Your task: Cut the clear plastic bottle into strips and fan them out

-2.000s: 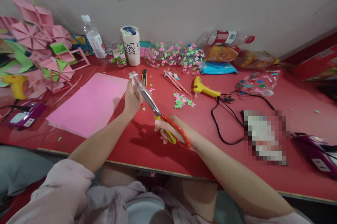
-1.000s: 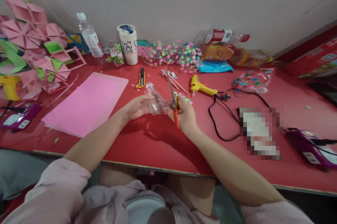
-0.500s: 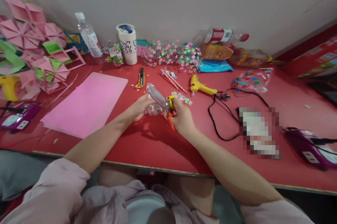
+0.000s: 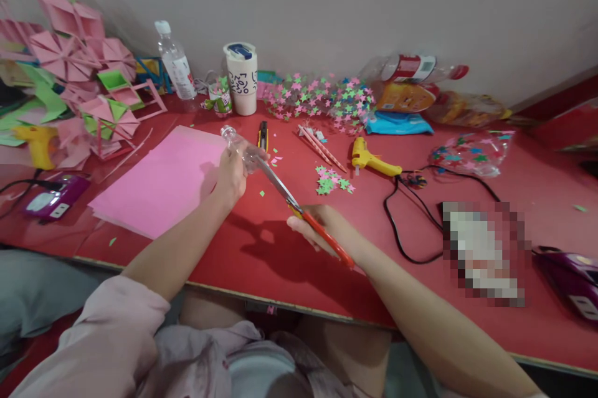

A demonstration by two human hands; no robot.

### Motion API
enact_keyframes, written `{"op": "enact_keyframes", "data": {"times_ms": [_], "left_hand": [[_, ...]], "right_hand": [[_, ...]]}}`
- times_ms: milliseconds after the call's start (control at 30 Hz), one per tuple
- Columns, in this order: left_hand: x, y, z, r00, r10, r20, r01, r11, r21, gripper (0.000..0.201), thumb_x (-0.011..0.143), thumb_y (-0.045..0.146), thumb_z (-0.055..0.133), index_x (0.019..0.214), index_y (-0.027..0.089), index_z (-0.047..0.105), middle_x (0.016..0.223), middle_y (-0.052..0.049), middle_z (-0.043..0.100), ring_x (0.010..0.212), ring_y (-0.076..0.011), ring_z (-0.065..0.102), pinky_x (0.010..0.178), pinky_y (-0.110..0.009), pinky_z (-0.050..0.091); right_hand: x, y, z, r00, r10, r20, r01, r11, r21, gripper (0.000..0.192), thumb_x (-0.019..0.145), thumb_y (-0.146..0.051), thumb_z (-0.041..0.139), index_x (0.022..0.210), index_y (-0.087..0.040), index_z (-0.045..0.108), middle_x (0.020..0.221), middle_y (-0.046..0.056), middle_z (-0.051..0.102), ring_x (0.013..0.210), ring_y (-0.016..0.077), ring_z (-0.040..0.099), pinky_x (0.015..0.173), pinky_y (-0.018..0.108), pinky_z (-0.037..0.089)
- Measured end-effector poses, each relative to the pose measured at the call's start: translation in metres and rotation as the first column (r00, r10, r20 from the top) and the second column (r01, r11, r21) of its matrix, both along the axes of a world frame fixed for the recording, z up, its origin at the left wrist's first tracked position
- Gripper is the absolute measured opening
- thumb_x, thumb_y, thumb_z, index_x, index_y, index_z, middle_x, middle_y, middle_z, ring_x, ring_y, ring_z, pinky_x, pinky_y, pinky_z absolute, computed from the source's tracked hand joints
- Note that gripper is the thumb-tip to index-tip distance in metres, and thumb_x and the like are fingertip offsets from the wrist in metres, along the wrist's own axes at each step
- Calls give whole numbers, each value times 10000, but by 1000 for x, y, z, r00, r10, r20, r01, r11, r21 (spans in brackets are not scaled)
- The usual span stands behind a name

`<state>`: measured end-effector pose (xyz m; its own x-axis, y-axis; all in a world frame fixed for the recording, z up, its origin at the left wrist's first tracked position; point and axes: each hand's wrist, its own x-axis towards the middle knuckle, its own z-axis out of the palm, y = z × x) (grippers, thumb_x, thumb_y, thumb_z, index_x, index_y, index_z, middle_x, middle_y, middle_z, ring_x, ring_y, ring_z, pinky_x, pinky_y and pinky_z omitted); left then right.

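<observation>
My left hand (image 4: 232,172) is closed around a clear plastic bottle piece (image 4: 238,144), its threaded neck pointing up and to the left. In my right hand (image 4: 322,228) are scissors (image 4: 280,187) with red-orange and yellow handles. Their blades reach up-left to the plastic piece near my left fingers; whether they touch its edge I cannot tell. Just behind my left hand lies a yellow and black utility knife (image 4: 263,136). A small pile of pink and green paper stars (image 4: 331,181) lies to the right of the blades.
Pink paper sheets (image 4: 159,192) lie at left. Along the wall stand a water bottle (image 4: 176,68), a white tumbler (image 4: 242,83) and star-covered plastic (image 4: 299,96). A yellow glue gun (image 4: 374,160) trails a black cord (image 4: 397,236) at right. Pink paper models (image 4: 70,55) fill the back left.
The scissors have swung so their blades point up-left and the handles extend toward me. My left hand has turned the plastic piece, showing its neck, and moved left. The camera view has shifted slightly.
</observation>
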<state>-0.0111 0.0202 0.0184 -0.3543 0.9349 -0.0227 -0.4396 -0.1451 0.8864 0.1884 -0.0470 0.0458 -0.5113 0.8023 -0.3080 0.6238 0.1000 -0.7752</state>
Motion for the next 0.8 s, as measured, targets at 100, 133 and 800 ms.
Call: {"op": "enact_keyframes", "data": {"times_ms": [100, 133, 800], "left_hand": [[1, -3, 4, 999, 29, -21, -28, 999, 15, 287, 775, 442, 621, 683, 200, 496, 612, -14, 667, 736, -178, 715, 683, -281, 563], [2, -4, 4, 999, 28, -30, -28, 999, 21, 283, 777, 440, 620, 687, 200, 499, 617, -15, 669, 739, -178, 716, 682, -281, 563], [12, -5, -16, 993, 1, -120, 11, 996, 93, 225, 820, 406, 581, 737, 204, 528, 573, -4, 646, 579, -153, 662, 455, -221, 432]], "right_hand": [[-2, -2, 0, 997, -14, 73, 21, 995, -95, 549, 782, -727, 457, 660, -194, 506, 441, -58, 422, 398, 98, 418, 464, 250, 331], [-3, -2, 1, 996, -20, 83, 29, 994, -107, 559, 775, -737, 454, 663, -193, 512, 437, -58, 424, 389, 99, 424, 460, 251, 337], [-7, -5, 0, 996, -70, 54, 77, 987, -139, 591, 732, -771, 501, 657, -186, 522, 434, -52, 457, 361, 85, 433, 418, 226, 348]]}}
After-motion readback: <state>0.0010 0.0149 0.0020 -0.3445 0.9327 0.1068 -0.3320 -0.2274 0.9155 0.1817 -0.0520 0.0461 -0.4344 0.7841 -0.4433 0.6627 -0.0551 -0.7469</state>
